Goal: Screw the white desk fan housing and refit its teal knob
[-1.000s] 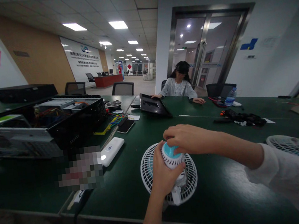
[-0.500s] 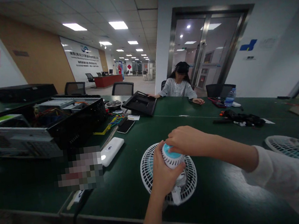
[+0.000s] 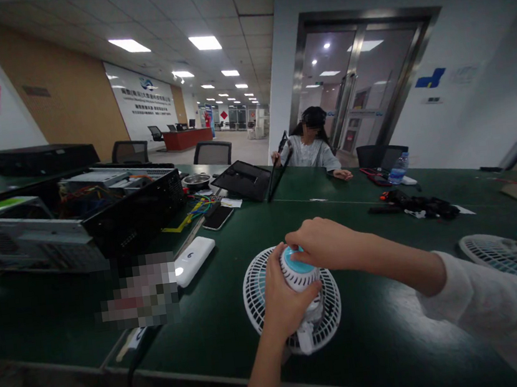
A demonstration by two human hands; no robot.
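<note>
A white electric fan (image 3: 251, 295) lies face down on the green table, its grille flat and its motor housing (image 3: 297, 281) pointing up. The housing has slots round its side and a light-blue cap (image 3: 299, 261) on top. Wrapped round the housing from the left is my left hand (image 3: 282, 300), thumb on the near side. My right hand (image 3: 322, 242) is closed over the far edge of the blue cap, with its fingertips touching the top. Whatever may be between those fingers is hidden.
Left stand an open computer case (image 3: 133, 215), a white power bank (image 3: 196, 261) and a phone (image 3: 218, 218). Another fan (image 3: 497, 255) lies at right, beyond it a black strap bundle (image 3: 422, 203). Across the table a person (image 3: 311, 143) holds a black panel (image 3: 278, 167) upright.
The co-worker's hand has raised a thin black panel upright from the black frame on the table. My right-hand fingers have shifted slightly on the cap; my left hand keeps its place.
</note>
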